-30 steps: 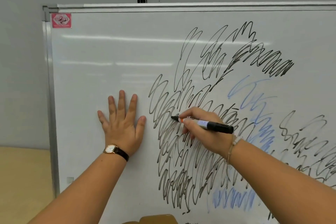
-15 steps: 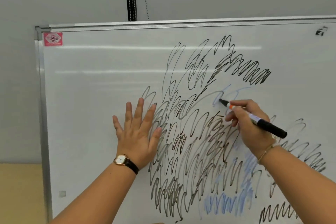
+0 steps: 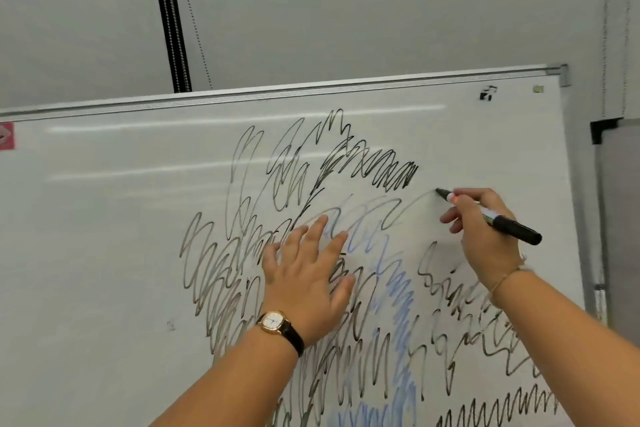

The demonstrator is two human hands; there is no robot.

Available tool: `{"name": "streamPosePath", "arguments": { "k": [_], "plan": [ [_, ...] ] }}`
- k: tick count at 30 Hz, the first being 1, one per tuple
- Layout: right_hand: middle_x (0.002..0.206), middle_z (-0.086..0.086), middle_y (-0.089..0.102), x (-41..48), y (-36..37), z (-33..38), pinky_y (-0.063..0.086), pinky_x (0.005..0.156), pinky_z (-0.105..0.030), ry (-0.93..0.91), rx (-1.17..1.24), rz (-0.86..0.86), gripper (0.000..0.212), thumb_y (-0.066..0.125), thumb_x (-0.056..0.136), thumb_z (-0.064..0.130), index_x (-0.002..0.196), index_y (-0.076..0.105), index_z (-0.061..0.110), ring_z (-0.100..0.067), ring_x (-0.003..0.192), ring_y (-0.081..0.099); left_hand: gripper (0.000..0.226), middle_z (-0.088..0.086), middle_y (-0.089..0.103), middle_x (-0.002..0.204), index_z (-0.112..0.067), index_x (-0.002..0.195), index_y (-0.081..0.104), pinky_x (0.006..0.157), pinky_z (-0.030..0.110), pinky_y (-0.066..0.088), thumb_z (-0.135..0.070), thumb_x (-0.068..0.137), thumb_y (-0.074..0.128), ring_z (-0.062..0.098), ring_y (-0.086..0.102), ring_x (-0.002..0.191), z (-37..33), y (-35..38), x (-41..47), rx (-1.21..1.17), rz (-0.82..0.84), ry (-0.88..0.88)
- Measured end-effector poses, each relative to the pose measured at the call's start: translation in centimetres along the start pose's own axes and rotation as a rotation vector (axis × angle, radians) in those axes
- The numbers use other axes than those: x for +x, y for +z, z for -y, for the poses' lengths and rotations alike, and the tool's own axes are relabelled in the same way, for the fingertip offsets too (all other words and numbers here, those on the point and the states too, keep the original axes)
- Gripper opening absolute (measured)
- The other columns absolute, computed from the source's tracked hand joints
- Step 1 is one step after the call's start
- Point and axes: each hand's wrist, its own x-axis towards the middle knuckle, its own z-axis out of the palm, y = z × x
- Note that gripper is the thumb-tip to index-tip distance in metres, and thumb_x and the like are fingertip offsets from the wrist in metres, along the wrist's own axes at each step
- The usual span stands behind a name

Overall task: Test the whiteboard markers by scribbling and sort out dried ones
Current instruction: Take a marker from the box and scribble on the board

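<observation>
The black marker is at the right of the frame, gripped in the right hand, its tip touching the whiteboard just below the dense black scribble. Since half a second ago the tip has travelled rightward, trailing a faint grey line. The left hand, fingers straight and spread, lies flat on the board and has slid right over the scribbles. The marker's label is too small to read, as is the red sticker at the left edge.

We see a smooth, glossy whiteboard streaked with reflections, edged by a dull silvery metal frame. The marker is black plastic, faintly shiny. Our watch has a polished gold-toned case; the wall is matt.
</observation>
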Motion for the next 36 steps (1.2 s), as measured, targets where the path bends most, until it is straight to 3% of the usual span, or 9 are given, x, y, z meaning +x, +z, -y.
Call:
{"name": "streamPosePath", "arguments": {
  "k": [4, 9, 14, 17, 20, 26, 31, 35, 36],
  "plan": [
    [0.062, -0.013, 0.064, 1.6, -2.0, 0.2, 0.040, 0.045, -0.016, 0.085, -0.019, 0.194, 0.012, 0.054, 0.090, 0.005, 0.084, 0.064, 0.006, -0.012, 0.052, 0.054, 0.055, -0.004, 0.043, 0.145, -0.037, 0.131, 0.048, 0.100, 0.050, 0.018, -0.057, 0.080, 0.041, 0.020, 0.032, 0.131, -3.1, 0.4, 1.8, -0.002, -0.008, 0.036],
    [0.072, 0.004, 0.068, 5.1, -5.4, -0.3, 0.045, 0.063, -0.032, 0.032, -0.070, -0.136, 0.009, 0.052, 0.091, 0.028, 0.091, 0.061, 0.025, -0.015, 0.072, 0.058, 0.057, -0.003, 0.043, 0.145, -0.036, 0.132, 0.048, 0.103, 0.052, 0.013, -0.056, 0.079, 0.040, 0.020, 0.029, 0.134, -7.0, 1.5, 4.0, 0.019, -0.004, 0.071],
    [0.064, -0.002, 0.067, 7.0, -5.4, 0.9, 0.049, 0.064, -0.034, -0.003, -0.138, 0.188, 0.011, 0.056, 0.089, 0.021, 0.082, 0.064, 0.019, -0.014, 0.063, 0.058, 0.057, -0.002, 0.044, 0.145, -0.036, 0.130, 0.049, 0.101, 0.052, 0.016, -0.056, 0.077, 0.042, 0.020, 0.033, 0.133, -10.1, 2.5, 4.9, 0.025, -0.019, 0.080],
    [0.073, 0.002, 0.069, 10.3, -6.1, 2.6, 0.051, 0.071, -0.039, -0.009, -0.131, -0.006, 0.013, 0.049, 0.091, 0.031, 0.087, 0.060, 0.024, -0.017, 0.072, 0.061, 0.057, -0.002, 0.044, 0.145, -0.037, 0.131, 0.047, 0.102, 0.053, 0.015, -0.056, 0.077, 0.042, 0.020, 0.031, 0.134, -11.6, 3.0, 5.3, 0.036, -0.036, 0.084],
    [0.084, -0.003, 0.069, 12.3, -5.9, 4.4, 0.049, 0.068, -0.032, -0.030, -0.150, -0.148, 0.017, 0.045, 0.091, 0.033, 0.095, 0.057, 0.022, -0.021, 0.081, 0.062, 0.058, -0.003, 0.043, 0.146, -0.037, 0.132, 0.046, 0.102, 0.053, 0.013, -0.056, 0.078, 0.042, 0.020, 0.030, 0.134, -12.5, 3.2, 5.7, 0.046, -0.049, 0.088],
    [0.070, 0.001, 0.070, 12.0, -5.1, 4.7, 0.050, 0.061, -0.031, -0.115, -0.256, 0.485, 0.010, 0.054, 0.090, 0.025, 0.089, 0.063, 0.022, -0.013, 0.065, 0.060, 0.058, -0.003, 0.042, 0.146, -0.037, 0.133, 0.046, 0.103, 0.054, 0.011, -0.056, 0.078, 0.042, 0.020, 0.029, 0.136, -13.4, 2.9, 6.2, 0.067, -0.054, 0.065],
    [0.073, 0.005, 0.069, 11.4, -9.1, 1.0, 0.048, 0.067, -0.032, -0.054, -0.046, 0.040, 0.009, 0.051, 0.091, 0.030, 0.090, 0.060, 0.030, -0.012, 0.075, 0.059, 0.057, -0.003, 0.043, 0.145, -0.037, 0.132, 0.046, 0.103, 0.053, 0.011, -0.056, 0.078, 0.042, 0.020, 0.029, 0.135, -13.4, 2.7, 6.1, 0.094, -0.062, 0.052],
    [0.075, 0.002, 0.070, 7.5, -9.9, -1.9, 0.044, 0.064, -0.023, -0.013, -0.170, 0.483, 0.009, 0.056, 0.091, 0.023, 0.088, 0.064, 0.026, -0.011, 0.074, 0.059, 0.058, -0.003, 0.043, 0.145, -0.037, 0.132, 0.046, 0.103, 0.055, 0.010, -0.056, 0.077, 0.042, 0.020, 0.028, 0.136, -14.1, 3.1, 6.2, 0.110, -0.050, 0.069],
    [0.076, 0.002, 0.071, 7.2, -10.2, -2.4, 0.045, 0.066, -0.024, -0.005, -0.161, 0.483, 0.009, 0.056, 0.091, 0.023, 0.089, 0.065, 0.024, -0.012, 0.076, 0.060, 0.058, -0.003, 0.044, 0.145, -0.037, 0.132, 0.046, 0.103, 0.055, 0.010, -0.056, 0.077, 0.042, 0.020, 0.028, 0.136, -14.4, 3.2, 6.3, 0.109, -0.047, 0.071]
  ]
}}
